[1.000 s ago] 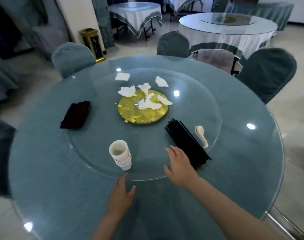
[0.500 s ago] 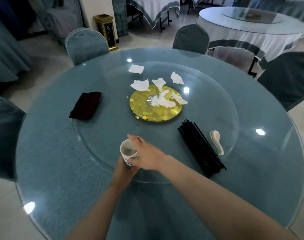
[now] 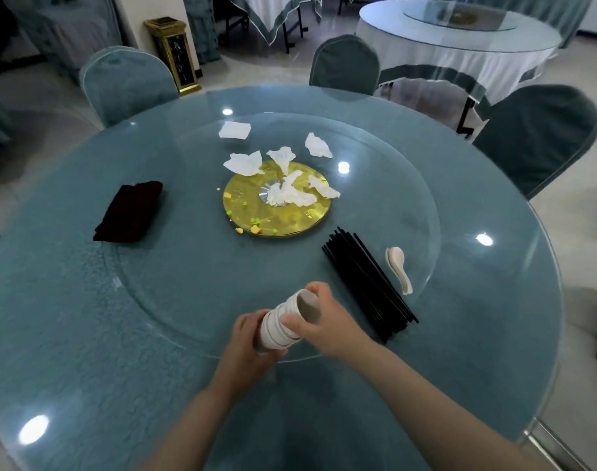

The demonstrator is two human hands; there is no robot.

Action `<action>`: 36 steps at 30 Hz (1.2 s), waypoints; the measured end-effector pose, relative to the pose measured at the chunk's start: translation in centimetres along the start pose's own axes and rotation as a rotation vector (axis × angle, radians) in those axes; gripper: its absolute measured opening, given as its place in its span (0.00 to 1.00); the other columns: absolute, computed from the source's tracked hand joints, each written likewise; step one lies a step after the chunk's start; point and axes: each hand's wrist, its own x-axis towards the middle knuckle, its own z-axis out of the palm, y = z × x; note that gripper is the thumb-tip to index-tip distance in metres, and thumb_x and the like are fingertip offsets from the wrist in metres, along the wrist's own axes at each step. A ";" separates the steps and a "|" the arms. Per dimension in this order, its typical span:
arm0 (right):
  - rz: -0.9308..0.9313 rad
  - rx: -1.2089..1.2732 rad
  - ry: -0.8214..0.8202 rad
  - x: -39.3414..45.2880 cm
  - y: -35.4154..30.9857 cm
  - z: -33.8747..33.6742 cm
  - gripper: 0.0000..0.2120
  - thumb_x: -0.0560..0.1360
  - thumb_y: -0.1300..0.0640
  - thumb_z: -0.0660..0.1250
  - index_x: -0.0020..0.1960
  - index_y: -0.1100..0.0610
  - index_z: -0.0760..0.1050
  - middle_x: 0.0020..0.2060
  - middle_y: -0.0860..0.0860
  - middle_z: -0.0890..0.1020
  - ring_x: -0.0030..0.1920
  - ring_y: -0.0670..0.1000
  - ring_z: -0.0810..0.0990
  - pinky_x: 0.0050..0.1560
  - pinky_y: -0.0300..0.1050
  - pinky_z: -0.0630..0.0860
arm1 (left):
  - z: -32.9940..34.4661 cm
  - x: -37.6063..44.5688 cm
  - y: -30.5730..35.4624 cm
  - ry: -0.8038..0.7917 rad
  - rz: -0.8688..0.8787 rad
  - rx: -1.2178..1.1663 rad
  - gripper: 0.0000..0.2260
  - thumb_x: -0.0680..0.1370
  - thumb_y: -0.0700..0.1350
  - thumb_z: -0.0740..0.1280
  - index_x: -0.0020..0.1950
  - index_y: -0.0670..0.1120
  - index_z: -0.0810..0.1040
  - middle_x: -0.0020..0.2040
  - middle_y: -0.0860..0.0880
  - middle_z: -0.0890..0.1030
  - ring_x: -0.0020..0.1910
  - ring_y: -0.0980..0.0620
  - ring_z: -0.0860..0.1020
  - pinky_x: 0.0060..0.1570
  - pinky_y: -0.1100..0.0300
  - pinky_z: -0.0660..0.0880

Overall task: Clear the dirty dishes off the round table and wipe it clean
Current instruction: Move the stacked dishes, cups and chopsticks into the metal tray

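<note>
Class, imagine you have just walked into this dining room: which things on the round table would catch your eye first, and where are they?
Nearest the viewer, the left hand and right hand grip a tilted stack of white cups at the near edge of the glass turntable. At the turntable's centre a gold disc carries crumpled white napkins and food scraps. A bundle of black chopsticks lies to the right, beside a white spoon.

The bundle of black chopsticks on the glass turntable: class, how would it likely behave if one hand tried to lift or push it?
The black chopsticks look like loose, thin, stiff sticks, unbound, so a one-handed lift would probably scatter some. They lie on the smooth glass turntable, so a push would likely slide or roll them. Pushed sideways, they might knock the white spoon lying beside them.
</note>
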 end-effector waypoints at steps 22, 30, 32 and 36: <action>0.186 0.167 0.476 -21.8 16.5 -8.0 0.26 0.68 0.35 0.66 0.62 0.45 0.69 0.53 0.41 0.77 0.53 0.40 0.76 0.57 0.40 0.73 | 18.9 -6.4 12.2 -0.924 0.023 -0.024 0.24 0.65 0.54 0.77 0.59 0.64 0.77 0.52 0.54 0.84 0.52 0.53 0.82 0.54 0.51 0.79; 0.373 0.348 0.491 -32.1 23.9 -7.7 0.25 0.70 0.33 0.63 0.64 0.38 0.66 0.57 0.41 0.75 0.57 0.40 0.76 0.59 0.43 0.75 | 27.7 -13.1 13.0 -1.103 0.091 0.189 0.25 0.64 0.58 0.76 0.61 0.60 0.76 0.51 0.60 0.82 0.49 0.61 0.81 0.53 0.54 0.78; 0.442 0.416 0.555 -34.2 26.5 -6.8 0.27 0.71 0.34 0.66 0.68 0.37 0.63 0.63 0.42 0.73 0.62 0.38 0.73 0.61 0.42 0.75 | 30.4 -15.2 12.9 -1.112 0.112 0.275 0.27 0.63 0.61 0.73 0.61 0.61 0.73 0.51 0.62 0.81 0.48 0.64 0.79 0.52 0.56 0.77; 0.650 0.709 0.838 -36.9 30.6 -4.8 0.36 0.74 0.49 0.71 0.75 0.47 0.56 0.67 0.49 0.70 0.59 0.42 0.74 0.49 0.32 0.73 | 35.4 -19.0 12.1 -1.071 0.073 0.372 0.27 0.64 0.63 0.72 0.61 0.60 0.72 0.51 0.60 0.79 0.48 0.63 0.78 0.51 0.58 0.77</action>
